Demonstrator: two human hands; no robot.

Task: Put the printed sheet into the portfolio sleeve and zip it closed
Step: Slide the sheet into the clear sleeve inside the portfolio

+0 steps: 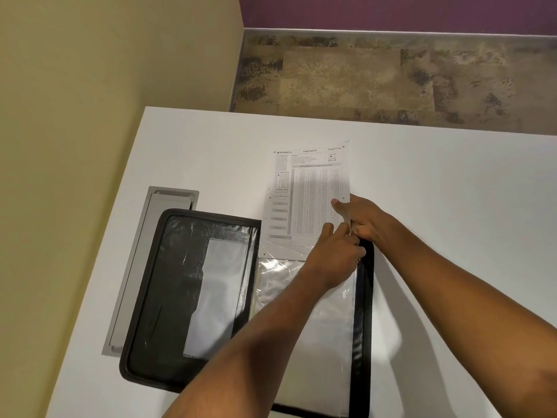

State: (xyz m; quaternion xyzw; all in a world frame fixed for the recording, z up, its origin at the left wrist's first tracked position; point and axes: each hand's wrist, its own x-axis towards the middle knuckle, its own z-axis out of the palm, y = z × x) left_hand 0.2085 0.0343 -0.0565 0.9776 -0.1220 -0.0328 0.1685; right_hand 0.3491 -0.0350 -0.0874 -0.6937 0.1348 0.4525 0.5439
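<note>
A grey recessed panel [141,267] is set into the white table [437,206], just left of the portfolio [168,297], with its right edge partly covered by the portfolio's corner. The portfolio itself is laid open flat, black with a zip border, its left half showing a dark inner flap with a pale pocket [217,297] on it. On the portfolio's right half a clear plastic sleeve [301,273] is spread out, shiny and a bit wrinkled.

The printed sheet [307,194] is lying mostly beyond the portfolio's far edge on the table, with only its near end tucked into the sleeve's mouth, so it's barely started in tbh. Rows of tiny bubbles and 1 bold heading can be made out, too small to read properly.

The left hand [334,254] is curled closed at the sheet's near right corner, fingers [328,229] pinched on what looks like the sleeve's top edge, right against the paper. The right hand [361,218] is placed just right of it, at the portfolio's far right corner, with the sheet's right edge clamped between thumb [339,205] on top and fingers folded underneath. Both hands are touching each other there.
</note>
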